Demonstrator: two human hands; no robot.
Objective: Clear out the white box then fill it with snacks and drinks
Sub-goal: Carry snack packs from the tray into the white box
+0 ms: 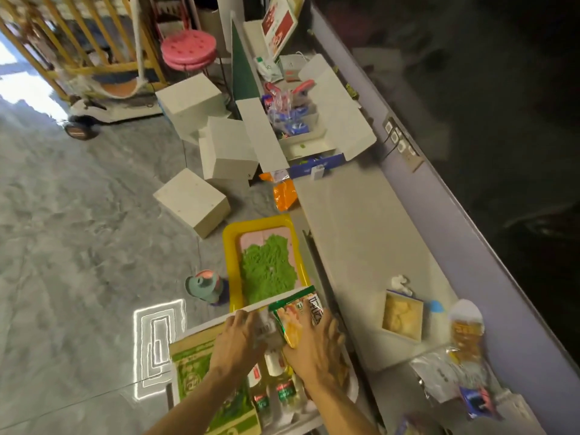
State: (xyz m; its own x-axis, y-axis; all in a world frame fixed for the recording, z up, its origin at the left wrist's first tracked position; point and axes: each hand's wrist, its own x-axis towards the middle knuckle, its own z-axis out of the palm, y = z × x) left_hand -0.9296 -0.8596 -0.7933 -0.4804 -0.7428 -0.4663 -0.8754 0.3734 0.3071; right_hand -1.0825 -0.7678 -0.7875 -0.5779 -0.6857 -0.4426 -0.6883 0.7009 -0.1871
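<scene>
Head view, step: prob. filling stage; both hands holding packets over carton w/ bottles.
Left hand: reaching fwd, fingers curling round grey packet.
Right hand: fingers spreading on snack packet, thumb tucking under.
White box: sitting open far along surface, well apart.
Next: needing a carry over to it.

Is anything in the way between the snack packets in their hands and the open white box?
Nothing visible blocks it. Left hand and right hand hold the snack packets; only an orange bag lies beside the ledge before the white box.
</scene>
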